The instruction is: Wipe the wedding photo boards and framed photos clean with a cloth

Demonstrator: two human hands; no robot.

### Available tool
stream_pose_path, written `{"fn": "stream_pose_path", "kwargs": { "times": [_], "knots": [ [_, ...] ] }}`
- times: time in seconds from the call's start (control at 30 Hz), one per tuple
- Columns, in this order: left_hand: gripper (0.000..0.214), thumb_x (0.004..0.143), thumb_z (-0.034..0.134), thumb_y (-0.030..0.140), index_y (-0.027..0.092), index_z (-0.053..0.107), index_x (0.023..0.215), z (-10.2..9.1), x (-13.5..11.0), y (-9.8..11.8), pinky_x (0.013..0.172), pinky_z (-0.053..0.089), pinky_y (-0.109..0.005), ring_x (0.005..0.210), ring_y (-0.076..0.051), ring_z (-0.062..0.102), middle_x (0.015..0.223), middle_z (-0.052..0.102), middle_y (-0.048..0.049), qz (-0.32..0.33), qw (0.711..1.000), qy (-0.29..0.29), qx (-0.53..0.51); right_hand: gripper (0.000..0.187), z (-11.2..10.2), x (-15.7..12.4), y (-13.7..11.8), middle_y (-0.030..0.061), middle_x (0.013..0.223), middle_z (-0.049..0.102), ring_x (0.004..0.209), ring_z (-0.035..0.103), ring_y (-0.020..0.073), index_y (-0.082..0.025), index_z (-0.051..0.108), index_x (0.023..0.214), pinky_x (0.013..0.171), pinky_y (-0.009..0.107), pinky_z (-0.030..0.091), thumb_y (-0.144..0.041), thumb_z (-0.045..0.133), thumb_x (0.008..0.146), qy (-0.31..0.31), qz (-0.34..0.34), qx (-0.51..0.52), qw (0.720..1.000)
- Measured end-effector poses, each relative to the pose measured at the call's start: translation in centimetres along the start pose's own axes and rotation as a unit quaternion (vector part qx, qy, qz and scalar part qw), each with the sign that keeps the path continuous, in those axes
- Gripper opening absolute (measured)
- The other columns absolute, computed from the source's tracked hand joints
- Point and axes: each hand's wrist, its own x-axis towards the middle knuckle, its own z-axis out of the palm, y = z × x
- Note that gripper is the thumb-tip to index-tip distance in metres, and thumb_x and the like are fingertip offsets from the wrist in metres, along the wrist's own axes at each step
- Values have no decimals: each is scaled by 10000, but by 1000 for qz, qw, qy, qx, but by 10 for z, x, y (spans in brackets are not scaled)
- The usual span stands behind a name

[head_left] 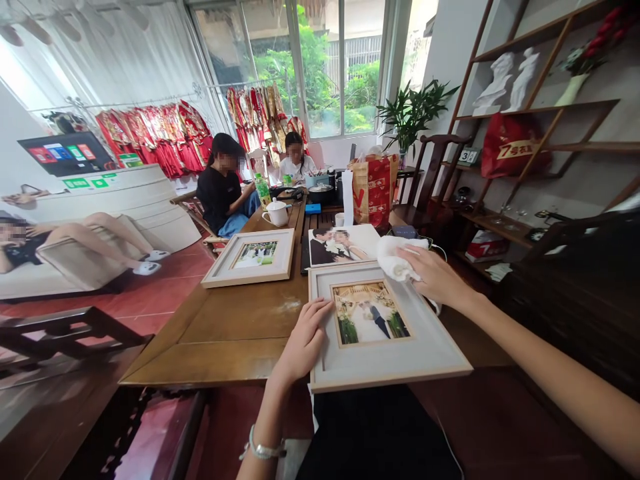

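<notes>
A framed photo (360, 363) with a pale wooden edge and a wide white border lies at the table's near edge, reaching a little past it. My left hand (306, 337) rests on its left side, fingers extended over the border toward the picture. At the far right corner, my right hand (435, 272) is closed around a white cloth (395, 259) pressed against the frame. Just behind lies an unframed wedding print (345, 245). To the left on the table is a second framed photo (250, 256).
The wooden table (225, 327) carries a white teapot (277, 212), a green bottle (262, 190) and a paper bag (373, 190). Two people sit at its far end; another lies on a sofa (70, 250) at left. Shelves (530, 137) stand at right.
</notes>
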Motion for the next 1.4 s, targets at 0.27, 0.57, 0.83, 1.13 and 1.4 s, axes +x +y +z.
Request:
{"fn": "stream_pose_path", "kwargs": {
  "times": [0.27, 0.57, 0.83, 1.13, 1.4],
  "knots": [
    [500, 822, 348, 112, 216, 489, 1290, -1, 0, 4, 1115, 227, -494, 1312, -242, 313, 1348, 471, -72, -5, 1000, -2, -1, 738, 9, -10, -31, 126, 1404, 425, 1339, 283, 255, -109, 395, 1363, 1098, 520, 197, -68, 402, 625, -84, -65, 95, 990],
    [528, 805, 335, 81, 216, 487, 1292, 1, 0, 0, 1121, 219, -487, 1318, -234, 306, 1349, 470, -66, -1, 1000, -1, 2, 601, -66, -87, -50, -46, 1424, 381, 1328, 285, 261, -341, 437, 1350, 1095, 420, 266, -119, 414, 792, -298, 14, 206, 932],
    [509, 825, 335, 103, 222, 475, 1300, -1, -1, 1, 1125, 204, -491, 1325, -234, 296, 1358, 461, -63, 2, 1000, -2, -1, 518, -19, -44, -2, 128, 1446, 347, 1337, 280, 271, -143, 526, 1280, 1101, 475, 202, -196, 491, 766, -113, -26, 129, 985],
    [495, 838, 331, 116, 202, 466, 1306, 0, 0, 0, 1128, 196, -483, 1333, -237, 277, 1368, 449, -74, -6, 1000, -8, 5, 609, 12, -3, -7, 120, 1408, 416, 1355, 233, 280, -167, 517, 1291, 1088, 519, 187, -93, 503, 686, -74, -30, 54, 995],
    [514, 818, 328, 92, 196, 476, 1299, 1, 0, 0, 1133, 192, -478, 1332, -232, 281, 1372, 446, -68, -8, 1000, -7, 8, 921, -36, -74, -65, -9, 1432, 383, 1350, 248, 258, -293, 339, 1405, 1112, 506, 189, 13, 441, 542, -178, -68, 96, 977]
  ]
}}
